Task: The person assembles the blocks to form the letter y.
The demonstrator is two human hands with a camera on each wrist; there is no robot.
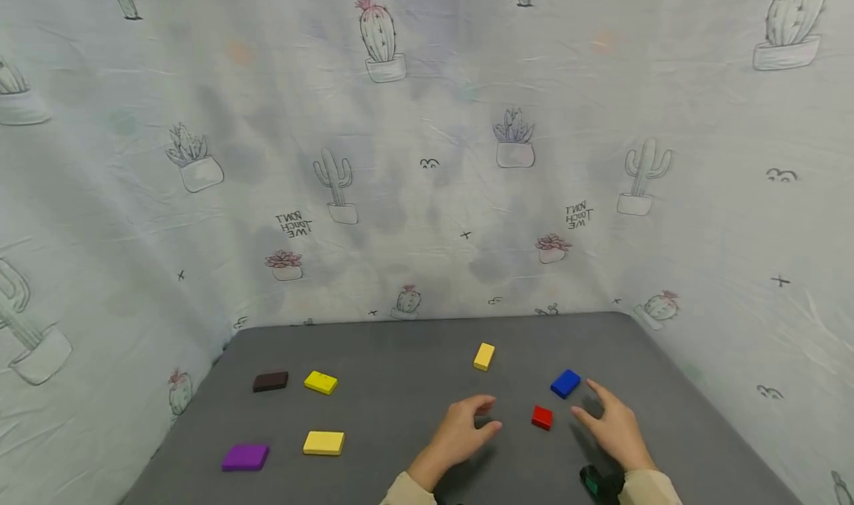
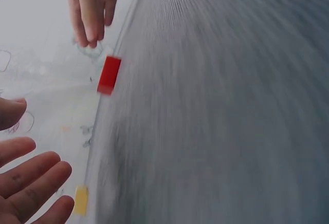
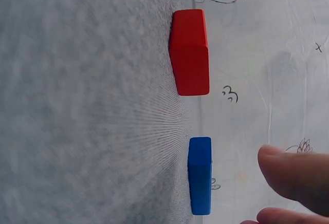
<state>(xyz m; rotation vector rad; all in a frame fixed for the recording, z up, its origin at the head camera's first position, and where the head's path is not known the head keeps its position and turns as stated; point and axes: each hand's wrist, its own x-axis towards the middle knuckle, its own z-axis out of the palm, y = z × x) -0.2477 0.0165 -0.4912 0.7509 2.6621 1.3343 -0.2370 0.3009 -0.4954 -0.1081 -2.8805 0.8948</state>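
Observation:
My left hand (image 1: 457,437) hovers over the grey table left of the red block (image 1: 543,417), fingers loosely bent and holding nothing. On the other side of that block is my right hand (image 1: 615,429), thumb and fingers spread apart. Nearest to the right fingertips lies the blue block (image 1: 565,383), with a gap between them. The right wrist view shows the red block (image 3: 190,54) and the blue block (image 3: 200,175) apart, the right thumb (image 3: 295,175) beside them. Spread left fingers (image 2: 38,180) appear in the left wrist view, near a blurred yellow block (image 2: 80,200).
Farther back on the grey table (image 1: 400,386) lies a small yellow block (image 1: 484,357). At the left are a dark brown block (image 1: 270,382), a yellow block (image 1: 321,383), a purple block (image 1: 245,457) and another yellow block (image 1: 323,443). A cactus-printed cloth (image 1: 427,193) hangs around the table.

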